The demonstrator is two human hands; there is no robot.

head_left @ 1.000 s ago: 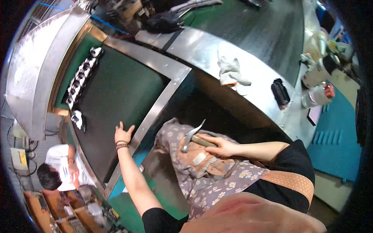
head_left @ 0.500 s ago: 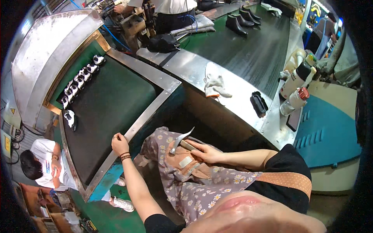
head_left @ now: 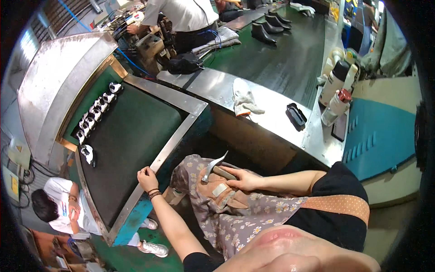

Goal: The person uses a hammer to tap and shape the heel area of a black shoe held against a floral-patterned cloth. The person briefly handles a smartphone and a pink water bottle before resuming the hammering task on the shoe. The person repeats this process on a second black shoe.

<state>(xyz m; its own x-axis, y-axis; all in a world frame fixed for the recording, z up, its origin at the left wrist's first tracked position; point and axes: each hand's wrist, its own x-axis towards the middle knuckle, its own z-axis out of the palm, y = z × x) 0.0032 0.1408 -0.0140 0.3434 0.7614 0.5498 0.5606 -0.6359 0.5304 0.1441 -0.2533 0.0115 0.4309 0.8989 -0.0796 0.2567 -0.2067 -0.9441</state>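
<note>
My right hand (head_left: 246, 180) is closed round the wooden handle of a hammer (head_left: 213, 167) with a curved metal head. I hold it over my lap, above a tan patch (head_left: 232, 199) on my flowered apron (head_left: 267, 209). My left hand (head_left: 147, 179) lies with curled fingers against the metal edge (head_left: 165, 154) of the dark belt (head_left: 131, 129); nothing shows in it. Along the belt's far left side stands a row of white-and-black shoes (head_left: 93, 113). One white-and-black shoe (head_left: 88, 155) sits nearer, apart from the row.
Several black boots (head_left: 263, 34) stand on another belt. On its metal ledge lie a pale glove (head_left: 243, 97), a black tray (head_left: 296, 116) and bottles (head_left: 335, 106). One person in white (head_left: 56, 199) is at left; another (head_left: 181, 16) works at a machine behind.
The whole view has shifted slightly, so the belt and shoes appear lower. My right hand still grips the hammer and my left hand stays at the belt's edge.
</note>
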